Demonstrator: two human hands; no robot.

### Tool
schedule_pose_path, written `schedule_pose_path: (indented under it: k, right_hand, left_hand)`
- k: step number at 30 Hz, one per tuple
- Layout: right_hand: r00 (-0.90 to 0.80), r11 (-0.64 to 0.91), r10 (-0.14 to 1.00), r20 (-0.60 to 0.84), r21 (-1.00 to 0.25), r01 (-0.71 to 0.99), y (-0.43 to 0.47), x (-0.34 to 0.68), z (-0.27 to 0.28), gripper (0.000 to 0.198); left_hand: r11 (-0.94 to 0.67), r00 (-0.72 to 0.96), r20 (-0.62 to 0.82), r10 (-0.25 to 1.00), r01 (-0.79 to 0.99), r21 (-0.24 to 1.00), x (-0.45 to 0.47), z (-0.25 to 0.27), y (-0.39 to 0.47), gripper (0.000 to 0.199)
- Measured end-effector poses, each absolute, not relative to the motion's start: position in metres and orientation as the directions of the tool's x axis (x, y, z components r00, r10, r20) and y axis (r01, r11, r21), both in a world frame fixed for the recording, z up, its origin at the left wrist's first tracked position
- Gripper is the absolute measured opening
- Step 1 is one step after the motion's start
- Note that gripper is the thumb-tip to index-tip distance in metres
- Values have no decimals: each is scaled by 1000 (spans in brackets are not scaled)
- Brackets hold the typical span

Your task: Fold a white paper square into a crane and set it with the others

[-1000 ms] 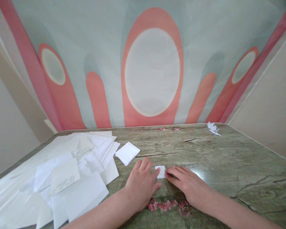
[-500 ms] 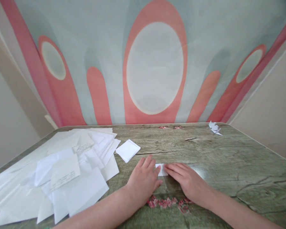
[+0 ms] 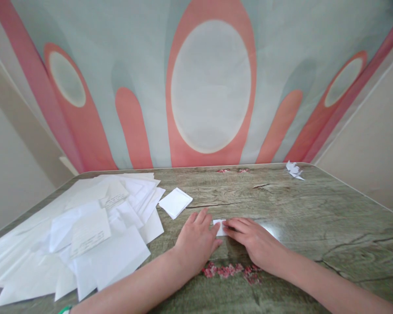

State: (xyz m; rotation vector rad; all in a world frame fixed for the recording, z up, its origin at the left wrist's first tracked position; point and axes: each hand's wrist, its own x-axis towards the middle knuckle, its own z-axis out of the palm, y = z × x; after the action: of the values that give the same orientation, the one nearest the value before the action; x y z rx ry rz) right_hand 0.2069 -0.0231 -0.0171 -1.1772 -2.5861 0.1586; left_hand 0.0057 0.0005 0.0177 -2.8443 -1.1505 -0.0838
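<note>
A small white folded paper (image 3: 220, 227) lies flat on the wood-grain table (image 3: 281, 205) between my hands. My left hand (image 3: 196, 240) rests at its left side, fingers spread and mostly flat, with one fingertip touching the paper. From the right, my right hand (image 3: 253, 240) has its fingers pressed together on the paper's right part, hiding that end of it. Beyond my left hand sits a short stack of square white sheets (image 3: 176, 203).
A large, untidy pile of white paper sheets (image 3: 118, 257) covers the table's left side; a few show faint print. Near the far right corner lies a crumpled-looking cluster of white folded paper (image 3: 294, 170). A pink-and-grey patterned backdrop (image 3: 144, 144) stands behind the table.
The camera view has tilted slightly, shifting the table a little upward. My right fingers have drawn slightly more together on the paper; my left hand stays about where it was.
</note>
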Motion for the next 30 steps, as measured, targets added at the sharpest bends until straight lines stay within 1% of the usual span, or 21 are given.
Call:
schedule_pose_path:
  k: [3,5,8,12,14,17,21,25,28,30]
  right_hand:
    - [-620,654,756,209,-207,728,-24,209,-17,34]
    - [-624,657,754,205,-206,725,-23,210,-16,32]
    - [-632,665,747,205,-215,716,-23,210,-13,31]
    - [-632,668,744,218,-204,716,-24,209,-13,31]
    - [-634,676,735,240,-198,710,-24,210,-15,32]
    - [-630,697,711,312,-193,691,-23,212,-20,33]
    - [-617,715,684,389,-192,672,-23,214,-27,35]
    - [-576,679,716,394,-204,705,-28,212,-24,40]
    - [-531,650,745,405,-256,716,-33,207,-18,38]
    - [-491,632,761,425,-315,708,-34,205,-17,30]
  left_hand:
    - [-720,719,99,688,693,-28,5,18,1,34]
    - [-736,729,129,673,676,21,4,14,5,29]
    - [-756,733,182,655,635,160,2,5,16,20]
    - [-707,669,255,698,588,393,1,-6,30,13]
    - [-670,617,286,733,582,462,1,-9,32,18]
    - [-642,562,317,764,607,469,3,-11,31,32]
    - [-626,560,291,775,625,466,4,-12,31,28]
    - [-592,531,282,799,612,524,4,-13,35,30]
    - [-570,532,256,807,588,574,4,-12,37,30]
    - [-545,542,217,812,571,614,3,-11,36,28]
